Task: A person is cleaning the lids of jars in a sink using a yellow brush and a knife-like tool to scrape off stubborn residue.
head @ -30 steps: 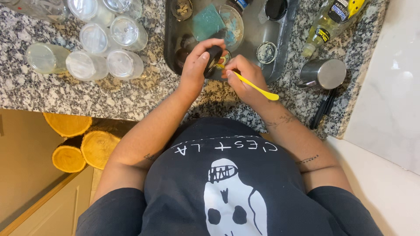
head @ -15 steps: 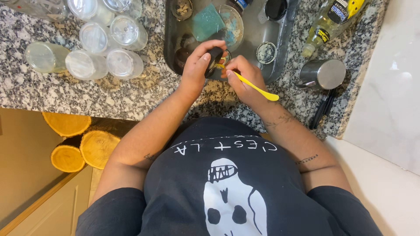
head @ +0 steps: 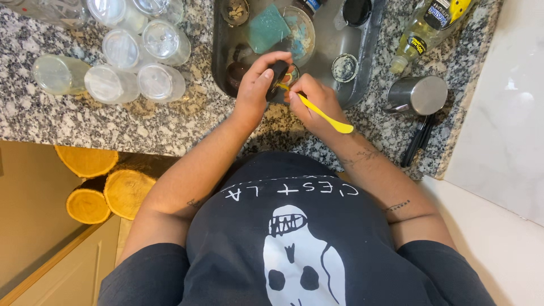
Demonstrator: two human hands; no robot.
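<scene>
Speckled granite desk [head: 141, 122], steel sink [head: 362, 68] set into it. Left hand [head: 258, 85] curled around a small dark rounded thing [head: 277, 72] at the sink's near edge, mostly hidden by fingers, so hard to say what exactly. Right hand [head: 314, 102] pinching a slim yellow plastic handle [head: 326, 115], its tip buried against the dark thing. Clear lidded jars [head: 122, 68] clustered on the left, shiny metal cup [head: 419, 93] on the right.

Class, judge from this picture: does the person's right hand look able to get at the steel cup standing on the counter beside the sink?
Probably yes. The steel cup stands on the granite just right of the sink, with nothing between it and the right hand. That hand's grip is taken by a yellow-handled tool, though.
</scene>
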